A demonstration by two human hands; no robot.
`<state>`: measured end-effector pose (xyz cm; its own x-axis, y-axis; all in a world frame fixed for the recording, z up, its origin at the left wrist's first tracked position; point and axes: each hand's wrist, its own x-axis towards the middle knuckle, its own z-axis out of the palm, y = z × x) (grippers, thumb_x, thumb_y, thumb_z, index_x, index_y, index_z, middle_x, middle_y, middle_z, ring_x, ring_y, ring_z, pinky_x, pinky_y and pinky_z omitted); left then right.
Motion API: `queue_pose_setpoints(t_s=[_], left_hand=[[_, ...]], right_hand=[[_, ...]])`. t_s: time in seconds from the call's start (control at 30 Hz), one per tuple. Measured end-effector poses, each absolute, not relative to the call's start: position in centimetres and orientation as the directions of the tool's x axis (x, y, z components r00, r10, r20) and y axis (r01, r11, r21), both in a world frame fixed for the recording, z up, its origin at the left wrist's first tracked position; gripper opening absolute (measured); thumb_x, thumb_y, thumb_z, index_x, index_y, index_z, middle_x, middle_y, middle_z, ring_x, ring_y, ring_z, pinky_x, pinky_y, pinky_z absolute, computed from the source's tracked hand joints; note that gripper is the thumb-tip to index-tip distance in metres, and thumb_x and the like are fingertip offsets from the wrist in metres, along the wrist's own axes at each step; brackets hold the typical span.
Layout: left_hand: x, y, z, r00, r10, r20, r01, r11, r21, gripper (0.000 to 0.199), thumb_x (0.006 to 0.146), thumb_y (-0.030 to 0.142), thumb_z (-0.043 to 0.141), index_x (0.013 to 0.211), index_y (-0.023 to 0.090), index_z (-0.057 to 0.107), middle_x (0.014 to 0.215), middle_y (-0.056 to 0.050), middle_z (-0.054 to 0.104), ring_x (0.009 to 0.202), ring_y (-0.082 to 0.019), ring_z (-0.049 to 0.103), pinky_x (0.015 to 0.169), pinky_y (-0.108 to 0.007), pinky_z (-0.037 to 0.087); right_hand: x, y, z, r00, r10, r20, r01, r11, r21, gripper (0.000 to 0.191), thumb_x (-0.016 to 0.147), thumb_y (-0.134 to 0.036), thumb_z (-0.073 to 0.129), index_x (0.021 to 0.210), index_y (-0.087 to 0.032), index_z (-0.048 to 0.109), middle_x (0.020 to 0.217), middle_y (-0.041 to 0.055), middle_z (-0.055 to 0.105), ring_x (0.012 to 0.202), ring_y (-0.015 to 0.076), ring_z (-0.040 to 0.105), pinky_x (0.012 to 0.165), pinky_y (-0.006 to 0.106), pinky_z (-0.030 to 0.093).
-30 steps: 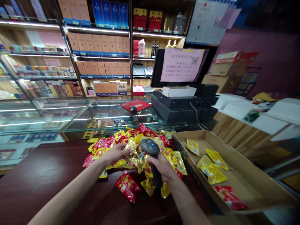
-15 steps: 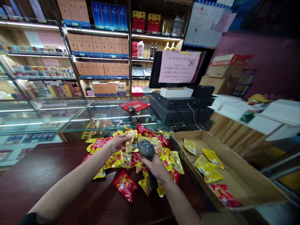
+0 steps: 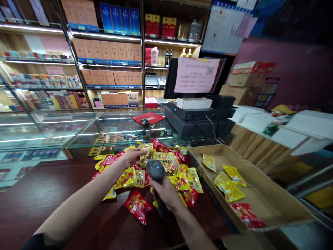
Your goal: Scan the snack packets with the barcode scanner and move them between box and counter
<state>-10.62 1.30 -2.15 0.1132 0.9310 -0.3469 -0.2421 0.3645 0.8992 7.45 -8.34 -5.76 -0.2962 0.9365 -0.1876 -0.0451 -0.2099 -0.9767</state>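
Left hand (image 3: 131, 157) pinches a gold snack packet (image 3: 146, 156) up off the heap of packets (image 3: 127, 177) on the dark wooden counter (image 3: 52, 198), and right hand (image 3: 165, 194) grips a barcode scanner (image 3: 155, 171), its head angled close, seemingly to read it, beside a cardboard box (image 3: 197, 152).

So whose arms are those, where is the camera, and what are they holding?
Those are one person's own arms. The camera sits on their head and looks down, so all three pictures show what they see. The left hand holds a gold packet, and the right hand holds a black barcode scanner. Red and yellow snack packets lie in a heap on a dark wooden counter, and a few more sit in a cardboard box.
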Motion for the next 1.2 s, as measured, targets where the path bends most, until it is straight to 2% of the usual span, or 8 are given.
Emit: queue_pose_setpoints(t_s=[0.53, 0.73, 0.83, 0.9, 1.07, 1.2], left_hand=[[-10.7, 1.4, -2.5, 0.134, 0.933, -0.333, -0.270, 0.358, 0.894, 0.045, 0.053, 0.027, 0.086, 0.090, 0.013, 0.065, 0.084, -0.007, 0.070, 0.068, -0.016, 0.065, 0.059, -0.028, 0.056], [-10.6, 1.5, -2.5, 0.092, 0.935, -0.342, -0.237, 0.355, 0.905, 0.039, 0.053, 0.026, 0.086, 0.082, 0.014, 0.063, 0.073, -0.003, 0.067, 0.059, -0.014, 0.063, 0.047, -0.023, 0.051], [-10.5, 1.4, -2.3, 0.088, 0.932, -0.350, -0.239, 0.361, 0.901, 0.036, 0.055, 0.025, 0.084, 0.083, 0.014, 0.063, 0.075, -0.004, 0.068, 0.061, -0.015, 0.064, 0.052, -0.025, 0.054], [-10.6, 1.1, -2.2, 0.109, 0.931, -0.349, -0.260, 0.365, 0.894, 0.036, 0.057, 0.024, 0.084, 0.085, 0.013, 0.063, 0.079, -0.005, 0.069, 0.064, -0.015, 0.065, 0.057, -0.027, 0.056], [-10.4, -0.7, -2.1, 0.211, 0.897, -0.388, -0.233, 0.432, 0.872, 0.032, 0.062, 0.027, 0.081, 0.085, 0.014, 0.063, 0.081, -0.005, 0.070, 0.064, -0.014, 0.065, 0.059, -0.026, 0.055], [-8.6, -2.6, -1.0, 0.305, 0.842, -0.444, -0.210, 0.514, 0.831, 0.020, 0.073, 0.025, 0.073, 0.087, 0.013, 0.065, 0.083, -0.007, 0.071, 0.068, -0.014, 0.066, 0.064, -0.025, 0.054]], right_hand=[[7.2, -7.9, -6.6, -0.297, 0.945, -0.134, -0.035, -0.151, -0.988, 0.020, 0.073, -0.034, 0.059, 0.064, -0.018, 0.054, 0.042, -0.0035, 0.050, 0.034, 0.0088, 0.042, 0.038, 0.022, 0.032], [7.1, -8.0, -6.5, -0.275, 0.946, -0.169, -0.018, -0.181, -0.983, 0.021, 0.072, -0.033, 0.060, 0.059, -0.018, 0.051, 0.041, -0.0035, 0.050, 0.033, 0.0094, 0.042, 0.037, 0.022, 0.034], [7.2, -8.1, -5.9, -0.279, 0.942, -0.185, -0.044, -0.205, -0.978, 0.018, 0.071, -0.033, 0.061, 0.064, -0.018, 0.053, 0.042, -0.0039, 0.050, 0.034, 0.0095, 0.042, 0.037, 0.022, 0.033], [7.5, -8.2, -5.1, -0.258, 0.951, -0.173, -0.079, -0.199, -0.977, 0.017, 0.069, -0.033, 0.063, 0.070, -0.018, 0.056, 0.048, -0.0031, 0.054, 0.039, 0.0103, 0.045, 0.041, 0.023, 0.036], [8.7, -8.0, -2.8, -0.020, 0.992, -0.122, -0.122, -0.123, -0.985, 0.021, 0.062, -0.024, 0.069, 0.080, -0.016, 0.064, 0.073, -0.0003, 0.065, 0.067, 0.0134, 0.057, 0.063, 0.023, 0.044], [10.6, -7.5, -1.8, -0.125, 0.970, -0.210, -0.222, -0.233, -0.947, 0.032, 0.060, -0.026, 0.072, 0.089, -0.016, 0.067, 0.077, 0.0009, 0.066, 0.067, 0.0137, 0.059, 0.061, 0.023, 0.045]])
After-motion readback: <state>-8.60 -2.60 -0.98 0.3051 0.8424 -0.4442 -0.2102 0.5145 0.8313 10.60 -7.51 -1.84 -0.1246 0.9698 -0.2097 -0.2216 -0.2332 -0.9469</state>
